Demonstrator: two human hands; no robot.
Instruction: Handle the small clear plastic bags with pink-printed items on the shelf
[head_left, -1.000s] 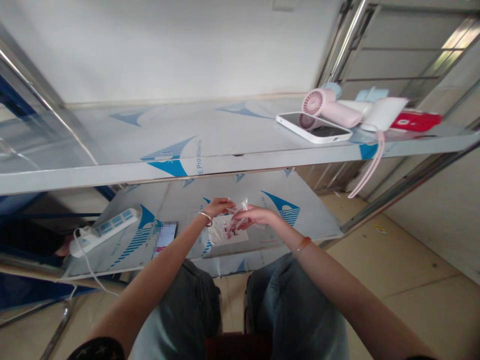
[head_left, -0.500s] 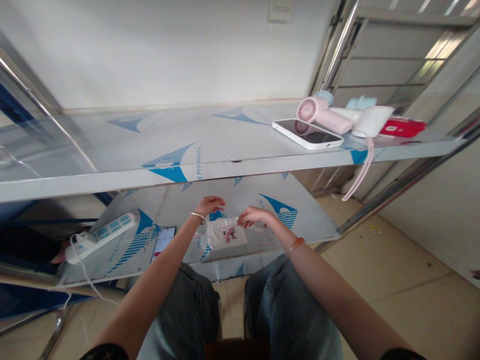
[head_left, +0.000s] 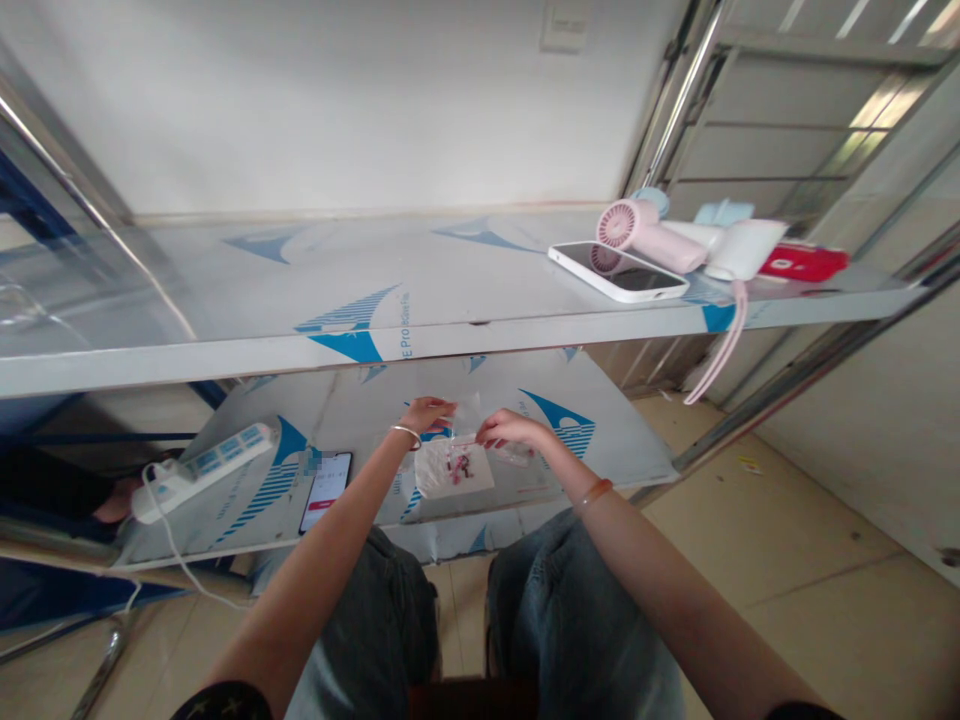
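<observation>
Both of my hands work over the lower steel shelf (head_left: 615, 455). My left hand (head_left: 426, 413), a bangle on its wrist, is closed in a pinch on the top of a small clear plastic bag (head_left: 466, 412). My right hand (head_left: 507, 429) pinches the other side of the same bag. Just below them a white sheet with small pink and red pieces (head_left: 453, 467) lies flat on the shelf.
A phone with a lit screen (head_left: 326, 477) and a white power strip (head_left: 202, 468) lie left on the lower shelf. The upper shelf (head_left: 375, 330) carries a white phone (head_left: 619, 270), a pink handheld fan (head_left: 645, 230), a white hair dryer (head_left: 739, 250) and a red box (head_left: 802, 262).
My hands came apart and then drew together again on the clear bag, held slightly higher over the sheet. The view shifted a little.
</observation>
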